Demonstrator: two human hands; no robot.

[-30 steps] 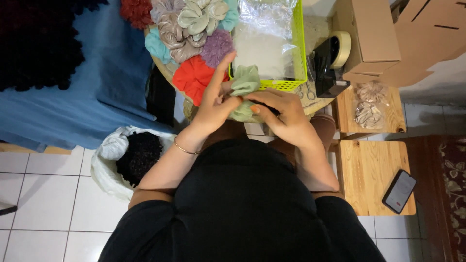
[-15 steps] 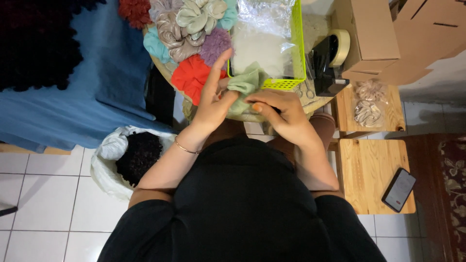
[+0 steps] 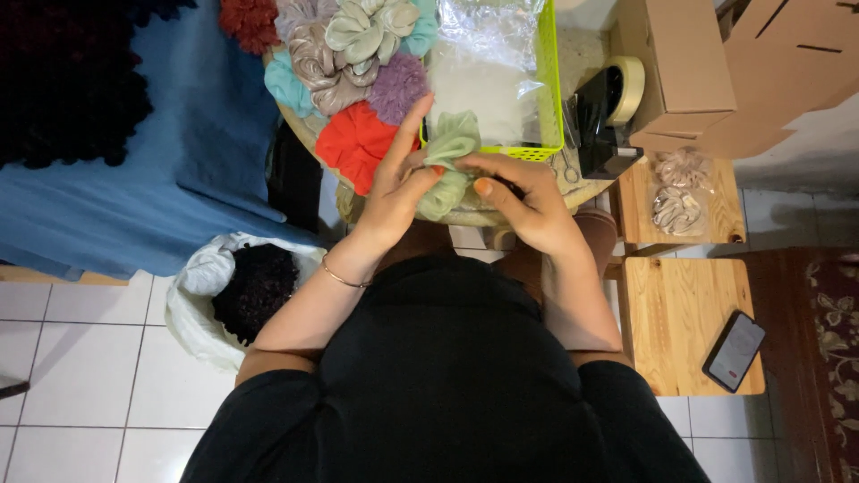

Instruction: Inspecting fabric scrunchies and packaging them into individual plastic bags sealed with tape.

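Both hands meet over the edge of a small round table [image 3: 501,217]. My left hand [image 3: 394,192] and my right hand [image 3: 528,201] together grip a pale green fabric scrunchie [image 3: 447,161], which is bunched between the fingers. The left index finger points up past it. Just beyond lies a pile of scrunchies: a red one [image 3: 353,143], a purple one [image 3: 398,85], a teal one [image 3: 286,82], a beige satin one [image 3: 313,58] and a light green one [image 3: 367,27].
A yellow-green plastic basket [image 3: 548,89] holds clear plastic bags. A black tape dispenser [image 3: 608,112] and cardboard boxes [image 3: 680,67] stand to the right. Wooden stools carry bagged scrunchies [image 3: 676,192] and a phone [image 3: 734,351]. A white bag of dark items [image 3: 242,286] sits on the tiled floor beside a blue cloth [image 3: 152,170].
The right hand has shifted along the green scrunchie and now pinches it closer to the left hand; the scrunchie is more gathered. The left hand stays in place.
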